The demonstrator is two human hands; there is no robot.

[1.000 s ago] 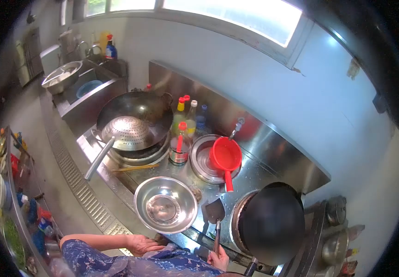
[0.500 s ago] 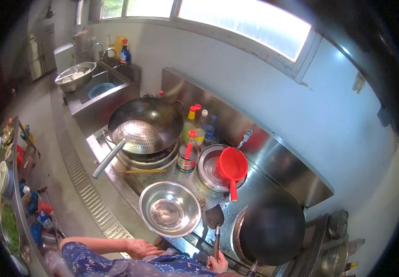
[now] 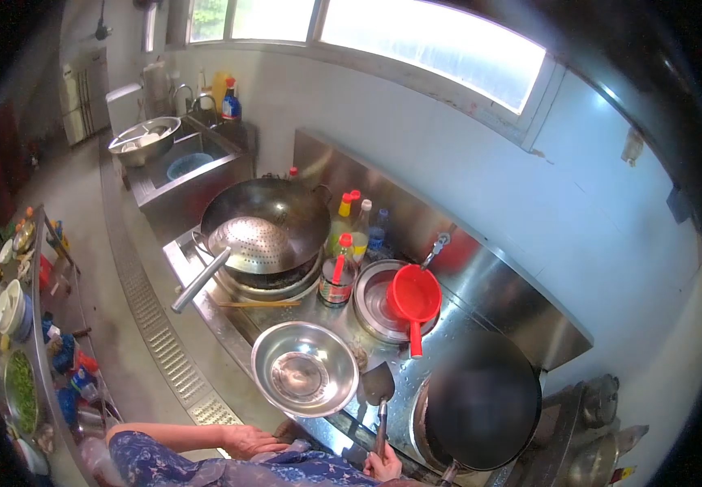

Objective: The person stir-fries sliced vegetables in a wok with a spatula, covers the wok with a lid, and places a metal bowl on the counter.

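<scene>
Wrapped around the wooden handle of a wok spatula (image 3: pixel 380 385) is my right hand (image 3: pixel 383 464), low in the view. The spatula's dark blade rests on the steel counter, beside a metal bowl (image 3: pixel 268 369) that holds a little clear liquid. My left hand (image 3: pixel 252 442) lies against the front of my patterned clothing, palm down with fingers stretched out, near the counter's front edge. It appears to hold nothing. A black wok (image 3: pixel 481 406) sits on the right burner, its handle near my right hand; its inside looks blurred.
A large wok (image 3: pixel 306 211) with a perforated strainer (image 3: pixel 249 243) stands on the left burner. Bottles (image 3: pixel 336 280), a red ladle (image 3: pixel 414 294) over a steel basin (image 3: pixel 367 302), and chopsticks (image 3: pixel 262 304) are on the counter. A sink (image 3: pixel 197 174) is behind left; a loaded shelf (image 3: pixel 40 325) stands left.
The camera view has shifted slightly, so the scene sits a little lower and further right. Both hands and the spatula keep about the same positions.
</scene>
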